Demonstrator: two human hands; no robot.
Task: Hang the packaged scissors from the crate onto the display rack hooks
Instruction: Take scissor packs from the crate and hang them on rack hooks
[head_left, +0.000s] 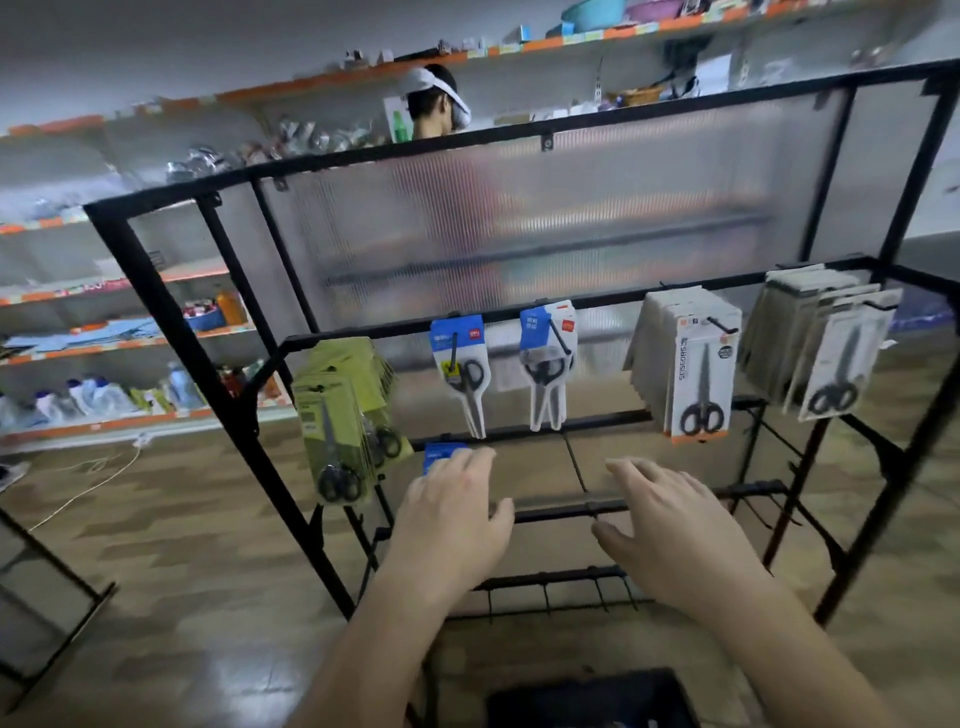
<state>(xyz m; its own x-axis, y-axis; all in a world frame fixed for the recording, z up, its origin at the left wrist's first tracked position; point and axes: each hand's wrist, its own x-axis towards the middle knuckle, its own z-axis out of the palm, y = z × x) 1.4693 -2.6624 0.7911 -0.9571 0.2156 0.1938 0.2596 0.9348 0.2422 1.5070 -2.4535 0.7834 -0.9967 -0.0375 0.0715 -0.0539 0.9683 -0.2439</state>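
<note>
The dark crate (592, 696) sits at the bottom edge, just under the two bare forearms that reach up over it toward the black display rack (156, 312). The left hand (452, 514) is held flat, back to the camera, with straight fingers. A blue-topped scissors pack (439, 454) peeks out just beyond its fingertips, by a lower bar; whether the hand touches it cannot be told. The right hand (675, 525) hovers beside it, fingers spread wide, holding nothing visible.

On the hooks above hang a yellow-green stack (343, 415), two blue-headed packs (460, 364) (548, 358), a white stack (696, 364) and a grey stack (831, 348). A ribbed translucent panel (519, 218) backs the rack. Beyond it stands a person (436, 104), and stocked shelves (104, 338) run along the left.
</note>
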